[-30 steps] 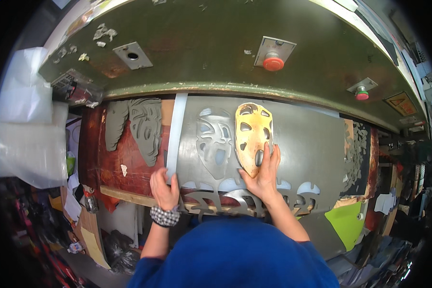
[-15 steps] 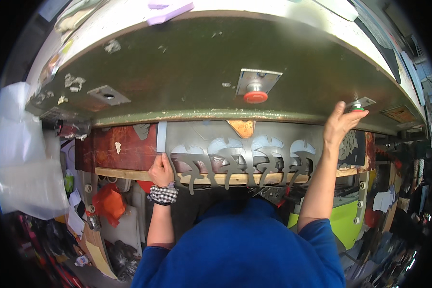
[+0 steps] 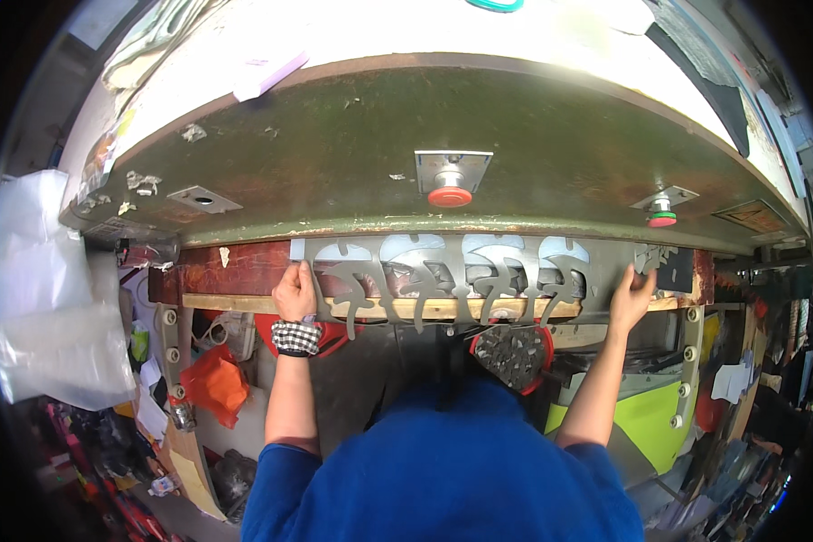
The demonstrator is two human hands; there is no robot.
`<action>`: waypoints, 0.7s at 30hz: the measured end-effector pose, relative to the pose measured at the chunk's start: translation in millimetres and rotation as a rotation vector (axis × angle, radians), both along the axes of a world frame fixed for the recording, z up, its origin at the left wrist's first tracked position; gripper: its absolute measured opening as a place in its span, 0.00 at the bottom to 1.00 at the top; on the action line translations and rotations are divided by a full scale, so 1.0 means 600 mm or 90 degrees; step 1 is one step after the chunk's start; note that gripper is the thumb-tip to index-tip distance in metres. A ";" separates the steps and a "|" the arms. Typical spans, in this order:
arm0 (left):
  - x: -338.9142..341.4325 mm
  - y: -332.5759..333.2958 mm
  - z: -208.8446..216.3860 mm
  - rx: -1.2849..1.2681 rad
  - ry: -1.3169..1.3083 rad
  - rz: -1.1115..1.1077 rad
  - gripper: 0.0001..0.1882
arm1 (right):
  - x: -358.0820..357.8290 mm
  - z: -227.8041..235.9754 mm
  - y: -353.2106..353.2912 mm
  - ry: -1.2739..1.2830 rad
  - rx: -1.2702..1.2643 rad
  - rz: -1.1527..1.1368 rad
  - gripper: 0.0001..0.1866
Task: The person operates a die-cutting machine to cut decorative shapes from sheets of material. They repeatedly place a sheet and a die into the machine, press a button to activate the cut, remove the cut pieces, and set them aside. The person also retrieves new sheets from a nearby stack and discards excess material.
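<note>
A grey sheet [image 3: 465,271] with a row of curved cut-outs lies across the front of the dark red board [image 3: 230,278]. Its strips hang over the board's wooden front edge, and light blue pieces [image 3: 495,250] show around the upper parts of the cut-outs. At the sheet's left end, my left hand [image 3: 294,293] is closed on the edge, thumb on top. My right hand [image 3: 634,294] pinches the right end with thumb and fingers, beside a small heap of grey scraps [image 3: 652,256]. The fingers under the sheet are hidden.
Behind the sheet stands a green machine beam [image 3: 334,149] with a red button [image 3: 450,195] and a green-ringed button [image 3: 662,217]. Below the board is a red basin of grey scraps [image 3: 513,354]. Clear plastic sheeting [image 3: 54,316] hangs at left; a lime-green panel [image 3: 628,411] stands lower right.
My right hand has come down from the green-ringed button to the sheet's right end. The yellow piece on the sheet is no longer visible. My left hand stays at the left edge.
</note>
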State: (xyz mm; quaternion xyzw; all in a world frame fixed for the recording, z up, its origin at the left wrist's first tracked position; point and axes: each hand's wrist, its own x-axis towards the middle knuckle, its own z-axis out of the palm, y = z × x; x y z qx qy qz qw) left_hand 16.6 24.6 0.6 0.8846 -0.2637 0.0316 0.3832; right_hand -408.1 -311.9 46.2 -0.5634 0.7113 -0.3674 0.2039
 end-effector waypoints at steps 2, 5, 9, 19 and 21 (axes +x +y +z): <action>-0.005 0.004 -0.007 -0.033 -0.037 -0.010 0.17 | -0.034 -0.046 0.010 0.028 -0.114 0.067 0.26; -0.018 0.016 -0.015 -0.038 0.112 0.035 0.17 | -0.072 -0.081 0.006 0.043 -0.104 0.077 0.26; -0.045 0.044 -0.016 -0.073 0.072 0.002 0.19 | -0.115 -0.077 0.022 0.095 -0.048 0.138 0.20; -0.151 0.179 -0.006 -0.100 0.166 0.067 0.10 | 0.182 -0.021 0.244 0.021 -0.171 0.440 0.42; -0.158 0.189 0.015 -0.083 0.091 0.122 0.09 | 0.256 -0.020 0.321 0.069 -0.128 0.671 0.57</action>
